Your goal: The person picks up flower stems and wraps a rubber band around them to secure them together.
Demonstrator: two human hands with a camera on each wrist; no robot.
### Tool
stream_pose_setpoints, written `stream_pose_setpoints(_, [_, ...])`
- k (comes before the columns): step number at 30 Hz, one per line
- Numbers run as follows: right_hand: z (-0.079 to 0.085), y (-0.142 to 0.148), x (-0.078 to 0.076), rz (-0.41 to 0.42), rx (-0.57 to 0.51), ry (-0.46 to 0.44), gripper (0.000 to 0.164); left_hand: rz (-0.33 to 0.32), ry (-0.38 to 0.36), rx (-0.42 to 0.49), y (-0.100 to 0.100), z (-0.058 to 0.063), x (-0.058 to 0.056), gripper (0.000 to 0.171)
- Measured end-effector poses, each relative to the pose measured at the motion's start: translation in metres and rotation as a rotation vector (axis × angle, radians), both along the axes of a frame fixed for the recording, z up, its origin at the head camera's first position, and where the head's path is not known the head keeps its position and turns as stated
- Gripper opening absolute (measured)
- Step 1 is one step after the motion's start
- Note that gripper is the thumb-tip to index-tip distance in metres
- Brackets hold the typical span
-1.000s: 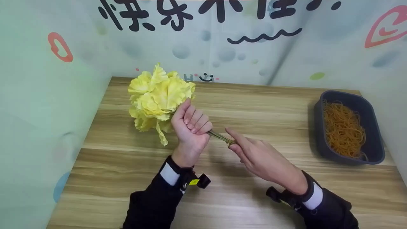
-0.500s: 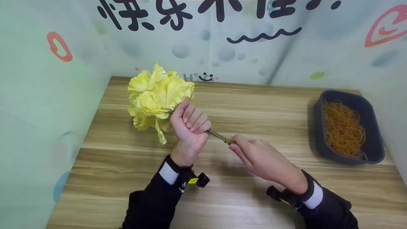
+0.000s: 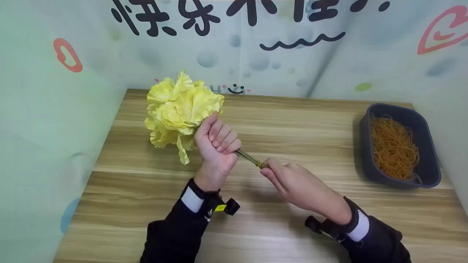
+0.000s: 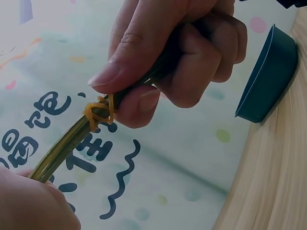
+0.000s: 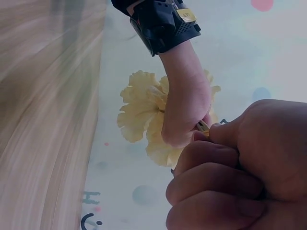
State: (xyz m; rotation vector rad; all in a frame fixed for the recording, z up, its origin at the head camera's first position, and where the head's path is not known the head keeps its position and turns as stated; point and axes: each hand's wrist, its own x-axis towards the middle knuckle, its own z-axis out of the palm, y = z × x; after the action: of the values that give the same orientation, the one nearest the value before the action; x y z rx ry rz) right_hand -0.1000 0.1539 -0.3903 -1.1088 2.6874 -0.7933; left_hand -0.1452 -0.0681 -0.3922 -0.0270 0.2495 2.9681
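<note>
A bunch of yellow artificial flowers [image 3: 182, 109] is held over the table, blooms to the upper left. My left hand [image 3: 218, 146] grips its green stems [image 3: 247, 156] just below the blooms, fingers curled round them. Lower down, my right hand [image 3: 296, 182] holds the stem ends between thumb and curled fingers. A rubber band [image 4: 100, 113] is wound round the stems right beside the right thumb and forefinger, as the left wrist view shows. In the right wrist view the blooms [image 5: 144, 110] lie behind the left wrist, and the stem ends are hidden in the right hand.
A dark blue-grey plastic tub [image 3: 431, 160] with a heap of rubber bands [image 3: 395, 149] stands at the right of the wooden table [image 3: 278, 233]. Printed cloth walls [image 3: 256, 62] enclose the table at the back and sides.
The right forefinger, extended a second ago, has curled down onto the stems. The right hand sits slightly lower along them, leaving the rubber band more exposed. The left hand's grip is unchanged.
</note>
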Motion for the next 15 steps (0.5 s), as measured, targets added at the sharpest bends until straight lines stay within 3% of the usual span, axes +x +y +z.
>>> stream_pose_setpoints(9, [-0.0022, -0.0014, 0.0017, -0.017, -0.011, -0.032, 0.022, -0.013, -0.042, -0.073, -0.0004, 0.0009, -0.0024, 0.075])
stream_pose_setpoints(15, [-0.0031, -0.0028, 0.0017, -0.031, -0.034, -0.021, 0.018, -0.027, -0.025, -0.072, -0.0020, 0.0041, -0.0018, 0.072])
